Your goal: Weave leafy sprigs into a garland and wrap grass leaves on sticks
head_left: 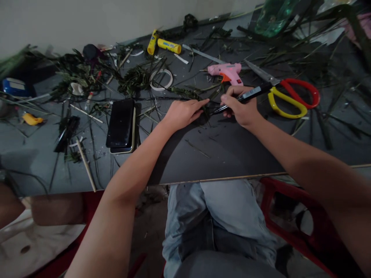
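Note:
In the head view my right hand (242, 106) grips a black marker pen (251, 94), its tip slanting down and left toward the table. My left hand (185, 112) rests at the middle of the table, index finger and thumb pointing right. Those fingertips hold down a small dark green leaf piece (206, 111), partly hidden by them and close to the marker's tip. Just beyond my right hand lies a pink glue gun (226, 70) with an orange trigger. Large scissors (290, 98) with red and yellow handles lie to its right.
Two yellow glue sticks (169, 46), a white tape ring (161, 80) and dark green leaf bundles (135, 79) lie at the back. A black phone (121, 123) and a wooden stick (86, 165) are at left. A green bottle (274, 17) stands back right. Another person's arm (10, 204) shows lower left.

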